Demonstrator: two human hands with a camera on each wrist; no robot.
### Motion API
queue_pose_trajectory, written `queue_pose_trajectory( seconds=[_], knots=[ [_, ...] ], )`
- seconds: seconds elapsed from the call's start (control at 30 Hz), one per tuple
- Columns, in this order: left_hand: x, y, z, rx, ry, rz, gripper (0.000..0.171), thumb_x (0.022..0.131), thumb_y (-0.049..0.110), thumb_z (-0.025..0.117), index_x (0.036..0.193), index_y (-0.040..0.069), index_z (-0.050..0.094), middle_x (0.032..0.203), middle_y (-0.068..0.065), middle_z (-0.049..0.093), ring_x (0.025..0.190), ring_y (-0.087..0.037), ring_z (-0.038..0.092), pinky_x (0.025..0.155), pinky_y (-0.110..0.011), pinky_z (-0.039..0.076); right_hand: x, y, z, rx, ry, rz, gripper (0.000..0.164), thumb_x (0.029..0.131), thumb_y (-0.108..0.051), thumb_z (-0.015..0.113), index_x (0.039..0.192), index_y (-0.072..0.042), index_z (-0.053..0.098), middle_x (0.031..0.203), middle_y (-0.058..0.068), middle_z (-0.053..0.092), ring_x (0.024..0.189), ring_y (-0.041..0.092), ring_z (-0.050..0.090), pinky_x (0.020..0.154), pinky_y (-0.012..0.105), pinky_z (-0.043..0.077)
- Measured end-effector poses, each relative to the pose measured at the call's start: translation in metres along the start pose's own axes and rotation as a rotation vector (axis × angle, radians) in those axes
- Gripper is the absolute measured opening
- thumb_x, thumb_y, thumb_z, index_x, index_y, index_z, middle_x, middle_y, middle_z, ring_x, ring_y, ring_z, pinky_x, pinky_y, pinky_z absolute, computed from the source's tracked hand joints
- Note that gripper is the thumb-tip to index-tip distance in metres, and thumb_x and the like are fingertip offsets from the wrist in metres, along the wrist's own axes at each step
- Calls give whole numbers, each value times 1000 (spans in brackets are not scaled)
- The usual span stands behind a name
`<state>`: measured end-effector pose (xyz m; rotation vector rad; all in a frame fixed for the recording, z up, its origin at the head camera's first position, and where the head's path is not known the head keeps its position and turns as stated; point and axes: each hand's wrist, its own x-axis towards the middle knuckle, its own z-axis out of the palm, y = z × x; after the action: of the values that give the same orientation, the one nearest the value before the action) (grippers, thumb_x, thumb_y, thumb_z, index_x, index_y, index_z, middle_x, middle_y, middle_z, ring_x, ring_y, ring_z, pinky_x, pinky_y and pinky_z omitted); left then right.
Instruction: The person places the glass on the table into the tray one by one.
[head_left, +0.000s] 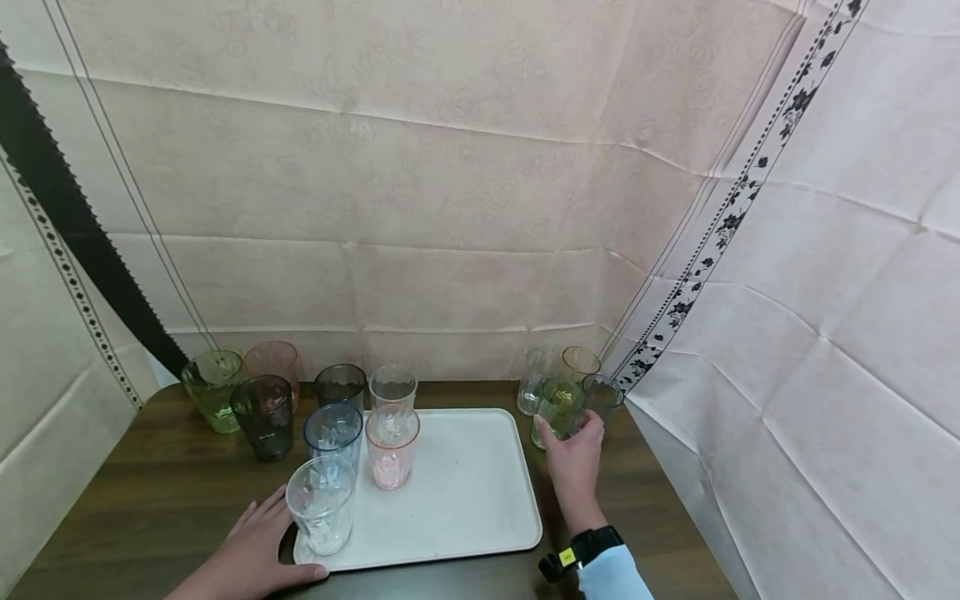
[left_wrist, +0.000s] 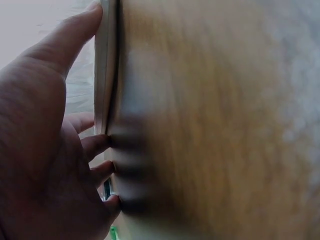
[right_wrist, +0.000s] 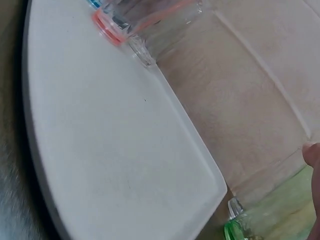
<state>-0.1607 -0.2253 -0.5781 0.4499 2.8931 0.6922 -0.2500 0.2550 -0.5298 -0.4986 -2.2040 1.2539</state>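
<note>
My right hand [head_left: 576, 462] grips a green glass [head_left: 561, 400] that stands on the table right of the tray. In the right wrist view, only a bit of that hand and part of the green glass [right_wrist: 280, 212] show at the lower right. My left hand [head_left: 255, 546] rests at the near left corner of the white tray [head_left: 472, 492], thumb touching its rim and fingers spread along its left side. Next to those fingers stands a clear glass [head_left: 322, 508]. Behind it on the tray are a blue-tinted glass [head_left: 333, 433] and a pink glass [head_left: 392, 450].
A dark glass [head_left: 341, 386] and another clear glass [head_left: 393, 386] stand at the tray's back left. Left of the tray are green [head_left: 213, 392], pink [head_left: 273, 362] and dark [head_left: 264, 421] glasses. Around the held glass stand clear [head_left: 531, 383], amber [head_left: 581, 360] and grey [head_left: 603, 392] ones.
</note>
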Motion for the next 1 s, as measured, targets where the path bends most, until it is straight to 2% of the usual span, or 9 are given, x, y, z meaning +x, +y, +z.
queue_pose_trajectory(
  seconds=[0.13,0.27,0.47,0.63,1.0],
  knots=[
    [0,1,-1,-6,-3,3,119,68,84,67,151,3,43,153,-25,41,143,-52,27,104,-80,18,2,2,8,8,50,-5,103,75,-63,82,146,-7,33,135,16,42,126,35,49,100,55,47],
    [1,1,-2,-8,-7,2,120,68,84,67,152,2,42,153,-27,40,143,-52,27,104,-79,18,4,3,14,5,88,-17,104,73,-66,81,144,-7,34,134,16,42,124,36,49,98,55,47],
    [1,-1,-1,-11,1,13,119,69,83,68,151,1,42,152,-27,40,142,-53,28,103,-80,19,5,5,23,15,153,-48,91,77,-49,86,141,-5,37,130,15,42,119,33,49,97,52,47],
    [1,0,-1,-14,-2,14,118,69,83,69,151,3,44,152,-25,43,141,-53,30,102,-81,19,6,7,28,32,187,-55,88,78,-40,88,140,-3,38,129,15,42,118,33,49,98,52,45],
    [0,3,-4,-25,-21,-10,118,68,83,69,151,2,44,152,-26,42,142,-53,28,104,-80,17,5,9,31,74,196,-74,84,79,-37,88,139,-4,40,130,17,43,123,34,49,104,53,44]
  ],
)
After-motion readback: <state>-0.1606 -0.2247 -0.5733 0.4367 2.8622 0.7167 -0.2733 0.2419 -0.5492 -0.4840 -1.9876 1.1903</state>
